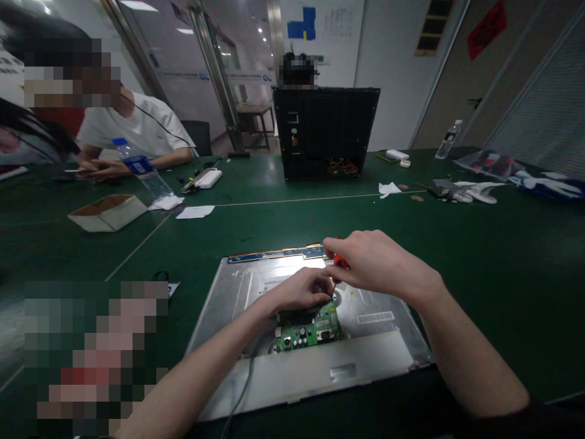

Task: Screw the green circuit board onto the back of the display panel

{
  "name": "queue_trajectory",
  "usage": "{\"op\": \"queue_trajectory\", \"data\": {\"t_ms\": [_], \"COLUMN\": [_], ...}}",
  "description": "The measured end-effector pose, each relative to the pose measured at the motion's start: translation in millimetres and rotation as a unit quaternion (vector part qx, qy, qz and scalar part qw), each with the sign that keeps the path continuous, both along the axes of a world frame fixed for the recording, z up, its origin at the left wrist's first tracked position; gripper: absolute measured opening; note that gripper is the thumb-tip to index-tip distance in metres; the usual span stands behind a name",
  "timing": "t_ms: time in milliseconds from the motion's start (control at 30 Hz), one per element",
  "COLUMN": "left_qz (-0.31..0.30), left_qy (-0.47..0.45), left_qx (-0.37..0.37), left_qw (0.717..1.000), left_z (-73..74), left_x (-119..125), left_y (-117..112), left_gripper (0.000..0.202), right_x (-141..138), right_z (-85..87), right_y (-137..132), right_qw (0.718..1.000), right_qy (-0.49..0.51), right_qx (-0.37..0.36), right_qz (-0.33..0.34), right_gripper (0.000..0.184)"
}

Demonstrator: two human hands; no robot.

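A metal display panel (375, 347) lies flat on the table, with a green circuit board (297, 334) on its back. My right hand (379, 262) is closed around the red handle of a screwdriver (340, 261), whose tip points down near the board's upper right corner. Just left of that tip, my left hand (304, 288) rests over the board's upper part with its fingers drawn together. What those fingers pinch, if anything, is hidden. A narrow blue circuit strip (274, 254) runs along the panel's far edge, and a grey cable (242, 390) trails off its near side.
A large black panel (326, 134) stands upright across the green table (256, 225). On the left are an open box (109, 213), a water bottle (144, 174) and a person in white (141, 122). Gloves (475, 191) and another bottle (449, 140) lie or stand right.
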State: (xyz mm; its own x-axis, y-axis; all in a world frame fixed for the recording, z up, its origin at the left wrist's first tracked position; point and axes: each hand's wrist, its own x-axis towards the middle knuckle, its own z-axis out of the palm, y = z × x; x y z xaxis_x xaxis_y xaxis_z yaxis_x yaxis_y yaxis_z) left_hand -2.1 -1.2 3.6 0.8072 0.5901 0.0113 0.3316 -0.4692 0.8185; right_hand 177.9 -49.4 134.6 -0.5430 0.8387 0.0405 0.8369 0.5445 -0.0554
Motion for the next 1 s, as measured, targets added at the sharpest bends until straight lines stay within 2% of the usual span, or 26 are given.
{"op": "queue_trajectory", "data": {"t_ms": [100,200,333,467,567,733,900,1000], "left_qz": [0.009,0.013,0.007,0.014,0.007,0.016,0.015,0.014], "left_qy": [-0.001,-0.005,0.004,0.025,0.026,0.036,0.033,0.028], "left_qx": [-0.002,-0.011,-0.02,0.004,0.002,0.02,0.022,0.024], "left_qw": [1.0,1.0,1.0,1.0,1.0,0.999,0.999,0.999], "left_z": [-0.8,-2.2,1.2,5.9,5.0,3.0,3.9,4.4], "left_x": [0,0,0,2,3,3,2,3], "left_y": [-1,-1,-2,-3,-2,-2,-2,-3], "left_gripper": [0.009,0.011,0.012,0.005,0.004,0.004,0.006,0.005], "right_x": [2,7,10,7,5,5,4,4], "right_z": [0.1,1.0,2.6,3.4,3.3,3.9,5.2,5.4], "right_y": [3,5,8,10,9,2,-1,-1], "right_qw": [1.0,0.998,1.0,1.0,1.0,0.999,1.0,0.999], "right_qy": [0.021,0.036,0.013,-0.016,-0.013,0.011,-0.009,-0.004], "right_qx": [-0.012,-0.022,-0.015,-0.001,0.0,-0.013,0.004,0.004], "right_qz": [0.019,0.038,0.012,-0.009,0.0,0.038,0.017,0.033], "right_gripper": [0.013,0.015,0.021,0.025,0.02,0.029,0.026,0.023]}}
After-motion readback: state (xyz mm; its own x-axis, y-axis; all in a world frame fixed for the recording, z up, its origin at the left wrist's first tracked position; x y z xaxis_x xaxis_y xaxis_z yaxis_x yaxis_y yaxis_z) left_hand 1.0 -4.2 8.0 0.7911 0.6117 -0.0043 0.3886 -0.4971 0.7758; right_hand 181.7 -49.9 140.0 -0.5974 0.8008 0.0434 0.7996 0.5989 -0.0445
